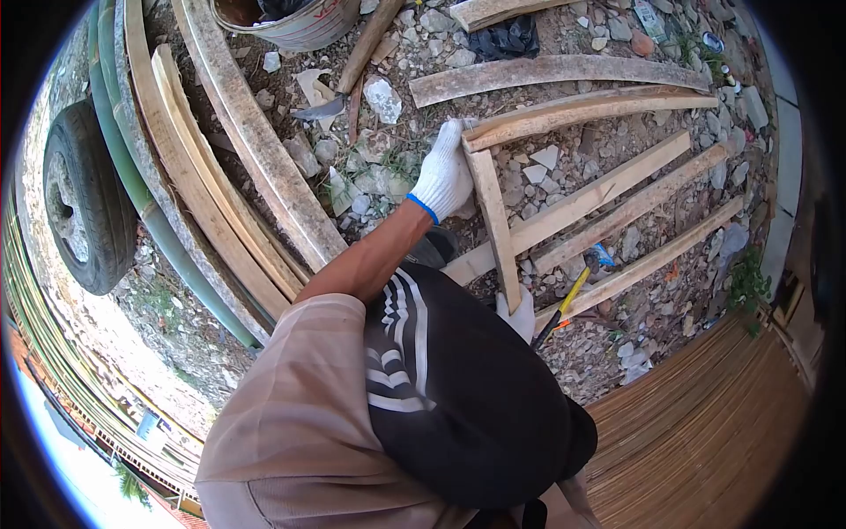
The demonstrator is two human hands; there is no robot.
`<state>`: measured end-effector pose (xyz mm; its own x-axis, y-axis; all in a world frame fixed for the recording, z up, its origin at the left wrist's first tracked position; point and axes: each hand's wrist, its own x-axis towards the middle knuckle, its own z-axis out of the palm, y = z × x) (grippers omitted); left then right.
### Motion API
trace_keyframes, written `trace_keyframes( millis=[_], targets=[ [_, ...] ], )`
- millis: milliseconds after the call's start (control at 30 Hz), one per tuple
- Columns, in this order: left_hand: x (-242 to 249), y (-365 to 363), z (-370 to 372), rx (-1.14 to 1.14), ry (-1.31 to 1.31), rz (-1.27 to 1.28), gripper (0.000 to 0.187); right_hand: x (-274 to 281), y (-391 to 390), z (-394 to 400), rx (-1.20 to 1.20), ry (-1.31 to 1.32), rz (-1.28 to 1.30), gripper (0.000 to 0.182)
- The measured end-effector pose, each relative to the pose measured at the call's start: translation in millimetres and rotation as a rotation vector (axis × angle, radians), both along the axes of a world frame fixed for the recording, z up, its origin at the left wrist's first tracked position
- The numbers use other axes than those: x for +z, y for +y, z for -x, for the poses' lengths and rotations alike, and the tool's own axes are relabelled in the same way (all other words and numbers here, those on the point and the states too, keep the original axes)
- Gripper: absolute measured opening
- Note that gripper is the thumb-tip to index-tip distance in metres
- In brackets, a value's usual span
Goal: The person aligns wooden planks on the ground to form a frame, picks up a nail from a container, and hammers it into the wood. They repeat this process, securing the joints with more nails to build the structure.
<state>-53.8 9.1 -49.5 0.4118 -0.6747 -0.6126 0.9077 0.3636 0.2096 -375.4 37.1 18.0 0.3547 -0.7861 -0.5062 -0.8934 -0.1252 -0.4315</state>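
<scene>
My left hand (448,172), in a white knit glove with a blue cuff, is closed around the corner where a short wooden batten (493,216) meets the end of a long wooden beam (590,115). The batten runs from that corner down toward my body. At its lower end my right hand (520,315), also gloved in white, grips the batten; my leg and clothing partly hide this hand. Right beside it slants a tool with a yellow and black handle (568,302), overlapping one of the planks.
Several more planks (617,189) lie on rubble-strewn ground to the right. Another beam (555,75) lies beyond. Long timbers (256,141) and green bamboo (132,167) run along the left, near a tire (84,194). A bucket (300,26) stands at the top; bamboo strips (705,423) cover the lower right.
</scene>
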Motion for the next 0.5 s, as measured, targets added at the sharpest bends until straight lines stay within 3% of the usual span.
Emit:
trace_keyframes(
  millis=[133, 200, 433, 500],
  targets=[
    [-8, -2, 1, 0.017, 0.036, -0.007, 0.051, -8, 1, 7, 0.005, -0.01, 0.027, 0.047],
    [-6, 0, -1, 0.057, 0.079, 0.046, 0.037, -11, 0, 10, 0.013, -0.017, 0.008, 0.048],
    [-11, -5, 0, 0.071, 0.07, 0.03, 0.033, -4, -5, 8, -0.009, 0.015, -0.061, 0.049],
    [-12, -8, 4, 0.039, -0.025, -0.056, 0.056, -4, -6, 9, -0.004, 0.041, -0.058, 0.051]
  ],
)
